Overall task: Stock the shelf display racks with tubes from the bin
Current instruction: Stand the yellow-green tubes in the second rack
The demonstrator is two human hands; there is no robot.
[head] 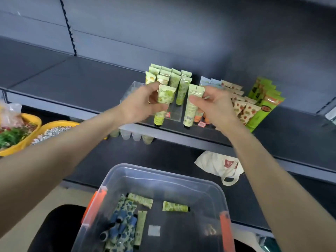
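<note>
My left hand (143,102) grips a green leaf-print tube (164,99), cap down, at the front of a clear display rack (174,113) on the dark shelf. Beside it, my right hand (214,104) holds a pale green tube (192,106) with its barcode side facing me. Behind them several green tubes (171,75) stand upright in the rack. Below, a clear plastic bin (163,180) with orange latches holds several loose tubes (175,206), green and blue patterned.
To the right on the shelf stand strawberry-print tubes (243,110) and green boxes (263,100). A white bag (218,164) lies on the lower shelf. Yellow baskets (31,124) with goods sit at left. Small clear cups (131,133) stand under the shelf edge.
</note>
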